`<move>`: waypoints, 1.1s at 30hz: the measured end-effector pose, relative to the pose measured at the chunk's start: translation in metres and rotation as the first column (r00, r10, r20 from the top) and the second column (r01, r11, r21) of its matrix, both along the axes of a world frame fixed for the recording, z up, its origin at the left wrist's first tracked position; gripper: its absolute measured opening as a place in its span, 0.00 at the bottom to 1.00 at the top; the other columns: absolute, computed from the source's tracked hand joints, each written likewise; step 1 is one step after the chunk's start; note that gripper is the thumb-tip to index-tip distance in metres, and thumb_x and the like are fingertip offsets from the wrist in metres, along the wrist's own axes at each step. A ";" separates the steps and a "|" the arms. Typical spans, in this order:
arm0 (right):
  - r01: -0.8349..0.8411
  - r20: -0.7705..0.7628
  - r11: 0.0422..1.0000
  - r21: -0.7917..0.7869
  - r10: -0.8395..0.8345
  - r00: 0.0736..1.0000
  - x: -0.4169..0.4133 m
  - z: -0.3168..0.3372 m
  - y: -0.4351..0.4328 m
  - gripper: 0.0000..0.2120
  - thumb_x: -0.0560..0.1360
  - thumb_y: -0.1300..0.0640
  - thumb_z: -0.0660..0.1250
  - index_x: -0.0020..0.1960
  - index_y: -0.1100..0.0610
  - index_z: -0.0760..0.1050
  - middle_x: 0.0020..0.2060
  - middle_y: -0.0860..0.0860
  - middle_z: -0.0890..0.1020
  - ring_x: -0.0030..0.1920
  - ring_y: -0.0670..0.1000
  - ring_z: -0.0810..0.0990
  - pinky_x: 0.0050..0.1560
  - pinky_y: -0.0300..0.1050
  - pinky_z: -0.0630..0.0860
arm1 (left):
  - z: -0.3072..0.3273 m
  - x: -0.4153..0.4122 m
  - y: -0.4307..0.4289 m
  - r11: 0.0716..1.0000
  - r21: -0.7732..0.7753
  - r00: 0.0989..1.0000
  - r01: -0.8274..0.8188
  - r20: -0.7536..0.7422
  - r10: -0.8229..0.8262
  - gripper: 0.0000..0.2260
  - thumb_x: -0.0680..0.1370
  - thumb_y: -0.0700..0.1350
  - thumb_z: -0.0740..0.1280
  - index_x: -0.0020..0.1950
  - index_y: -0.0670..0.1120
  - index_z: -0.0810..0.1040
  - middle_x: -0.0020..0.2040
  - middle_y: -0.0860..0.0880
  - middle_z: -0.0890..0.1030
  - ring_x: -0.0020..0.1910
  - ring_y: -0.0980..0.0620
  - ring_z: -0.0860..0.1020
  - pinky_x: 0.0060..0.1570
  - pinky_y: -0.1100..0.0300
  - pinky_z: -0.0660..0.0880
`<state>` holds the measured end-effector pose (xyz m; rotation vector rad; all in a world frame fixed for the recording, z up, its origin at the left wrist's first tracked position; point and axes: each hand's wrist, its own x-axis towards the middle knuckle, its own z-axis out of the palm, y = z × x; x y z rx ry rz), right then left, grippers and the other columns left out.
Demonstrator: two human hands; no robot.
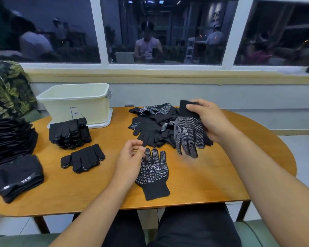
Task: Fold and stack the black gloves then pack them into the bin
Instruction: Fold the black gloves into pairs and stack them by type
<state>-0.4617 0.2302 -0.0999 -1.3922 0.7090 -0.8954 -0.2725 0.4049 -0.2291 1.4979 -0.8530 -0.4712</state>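
Note:
A black glove with white grip dots lies flat on the wooden table, palm up, fingers pointing away. My left hand hovers at its left edge, fingers loosely curled, holding nothing. My right hand grips a second dotted glove by its cuff, so it hangs fingers down above the table. Behind it sits a loose pile of black gloves. A folded stack of gloves stands in front of the cream bin. A smaller folded pair lies nearer me.
The bin rests on its lid at the back left. Stacks of black fabric items crowd the table's left edge. A leaf-print garment hangs at far left. A window wall runs behind the table.

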 end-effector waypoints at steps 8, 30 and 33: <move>-0.014 -0.707 0.842 -0.539 -0.443 0.551 -0.029 -0.060 -0.053 0.12 0.81 0.57 0.70 0.63 0.48 0.82 0.58 0.50 0.83 0.56 0.55 0.81 0.51 0.48 0.78 | -0.001 -0.006 0.000 0.990 0.119 0.985 0.070 0.147 -0.088 0.04 0.84 0.45 0.69 0.55 0.55 0.79 0.51 0.54 0.82 0.46 0.63 0.78 0.44 0.73 0.72; 0.021 -0.687 0.870 -0.492 -0.402 0.605 -0.030 -0.061 -0.115 0.12 0.83 0.63 0.64 0.54 0.51 0.83 0.57 0.51 0.85 0.57 0.54 0.81 0.55 0.46 0.74 | 0.000 -0.010 0.002 0.983 0.153 0.968 0.101 0.212 -0.132 0.05 0.83 0.45 0.70 0.52 0.56 0.80 0.49 0.55 0.83 0.48 0.62 0.79 0.46 0.67 0.72; -0.044 -0.810 0.902 -0.429 -0.362 0.462 -0.033 -0.071 -0.117 0.15 0.83 0.62 0.63 0.67 0.55 0.80 0.64 0.57 0.83 0.63 0.60 0.80 0.58 0.49 0.78 | 0.000 -0.011 0.002 0.980 0.166 0.962 0.113 0.229 -0.150 0.05 0.83 0.45 0.70 0.52 0.56 0.80 0.49 0.55 0.83 0.48 0.62 0.79 0.46 0.68 0.72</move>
